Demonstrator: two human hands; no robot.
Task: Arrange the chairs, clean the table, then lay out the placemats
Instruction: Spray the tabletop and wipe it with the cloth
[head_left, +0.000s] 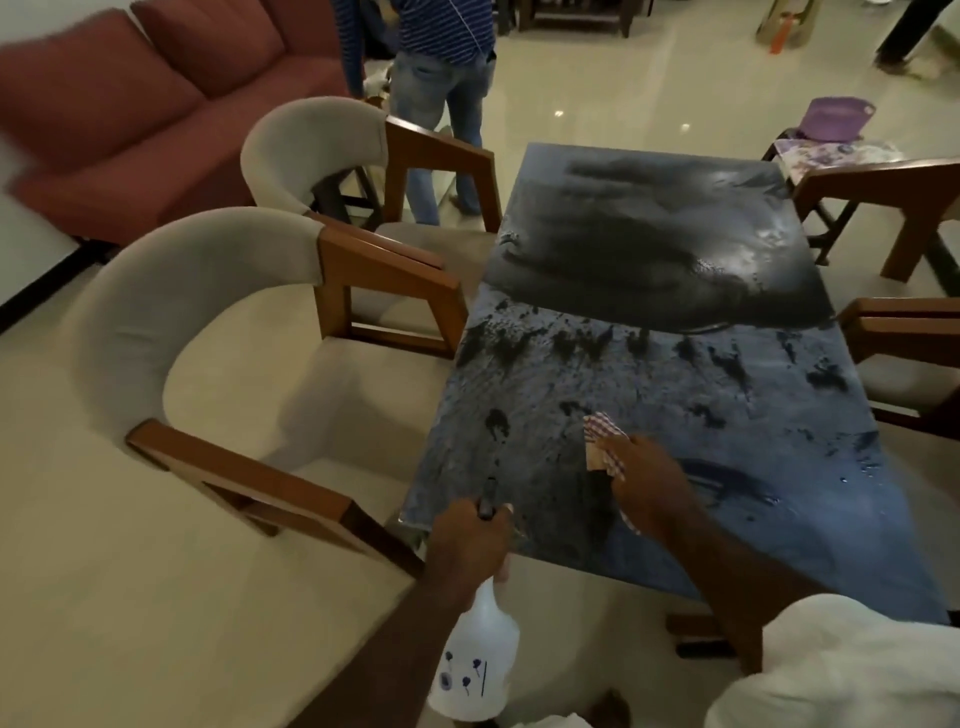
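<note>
A dark blue-grey table (654, 249) with a wet, streaked top fills the middle. My left hand (467, 545) grips the neck of a white spray bottle (480, 654) at the table's near left corner, its black nozzle pointing over the top. My right hand (641, 473) presses a red-and-white checked cloth (602, 441) flat on the near part of the tabletop. Two beige padded chairs with wooden arms stand along the left side, one near (208, 332) and one farther (317, 150). Wooden chair arms (904, 322) show on the right side.
A red sofa (130, 104) stands at the back left. A person in jeans (441, 104) stands beyond the far left chair. A stool with a purple basket (834, 117) on patterned mats sits at the back right. Pale tiled floor surrounds the table.
</note>
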